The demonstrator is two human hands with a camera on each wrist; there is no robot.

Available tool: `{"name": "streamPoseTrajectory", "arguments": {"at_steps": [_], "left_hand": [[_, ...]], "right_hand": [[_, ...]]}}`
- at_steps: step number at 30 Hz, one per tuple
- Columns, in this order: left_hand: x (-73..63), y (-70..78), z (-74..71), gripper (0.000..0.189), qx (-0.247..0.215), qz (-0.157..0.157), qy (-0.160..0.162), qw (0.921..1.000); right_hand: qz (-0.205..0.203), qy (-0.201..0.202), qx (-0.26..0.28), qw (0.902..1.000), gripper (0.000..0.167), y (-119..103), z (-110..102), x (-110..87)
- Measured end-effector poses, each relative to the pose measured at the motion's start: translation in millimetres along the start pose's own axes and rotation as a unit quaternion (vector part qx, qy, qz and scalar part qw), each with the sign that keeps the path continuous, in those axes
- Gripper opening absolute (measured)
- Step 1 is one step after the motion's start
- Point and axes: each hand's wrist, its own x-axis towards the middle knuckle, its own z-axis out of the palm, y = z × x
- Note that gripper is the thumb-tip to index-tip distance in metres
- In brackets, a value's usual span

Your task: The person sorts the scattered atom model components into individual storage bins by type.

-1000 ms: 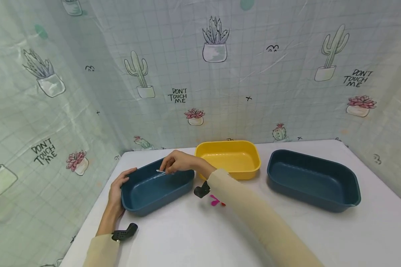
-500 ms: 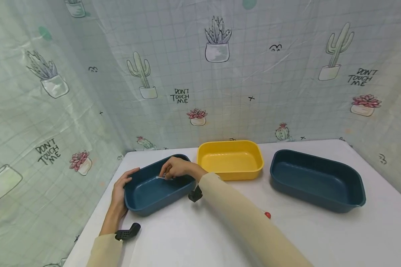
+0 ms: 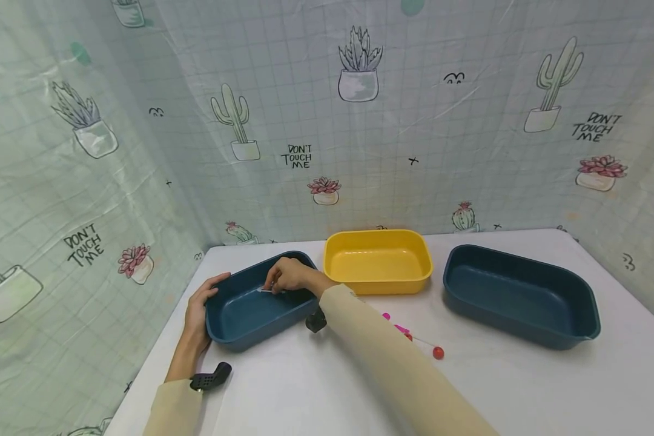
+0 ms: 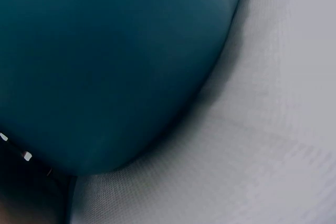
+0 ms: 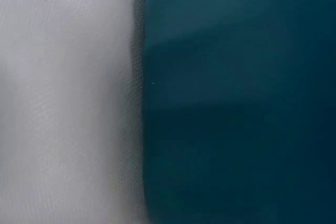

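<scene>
On the left of the table stands a dark blue bin (image 3: 251, 309). My left hand (image 3: 195, 312) holds its left end, fingers against the outside and one digit over the rim. Inside the bin, near the back wall, my right hand (image 3: 289, 275) pinches a small, thin, whitish stick-like piece (image 3: 264, 290); its kind is too small to tell. The left wrist view has the blue bin's outer wall (image 4: 115, 66) close up. In the right wrist view, the bin's side (image 5: 236, 129) fills the right half. Neither hand's fingers show clearly in the wrist views.
A yellow bin (image 3: 378, 287) stands at the back middle, and a second dark blue bin (image 3: 523, 297) at the right. Beside my right sleeve (image 3: 381, 345) lie a red ball (image 3: 438, 352) on a thin white stick and small pink pieces (image 3: 401, 329). A patterned curtain hangs behind.
My right hand has lowered slightly into the left blue bin with the whitish piece. The right sleeve has shifted, uncovering the red ball and pink pieces. My left hand stays on the bin.
</scene>
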Motion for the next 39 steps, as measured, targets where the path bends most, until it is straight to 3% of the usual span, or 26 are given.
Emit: {"name": "streamPoseTrajectory", "arguments": {"at_steps": [16, 29, 39], "left_hand": [[-0.9, 2.6, 1.7, 0.054, 0.005, 0.004, 0.003, 1.0], [-0.6, 0.7, 1.5, 0.054, -0.002, 0.0, 0.002, 1.0], [-1.4, 0.0, 0.1, 0.053, -0.002, 0.001, 0.002, 1.0]], "right_hand": [[0.026, 0.007, -0.021, 0.9994, 0.012, -2.0, 2.6, 0.2], [0.028, 0.021, -0.008, 0.9993, 0.011, -2.3, 2.6, -1.2], [-0.011, 0.014, 0.025, 0.9995, 0.015, -1.9, -2.0, 0.3]]}}
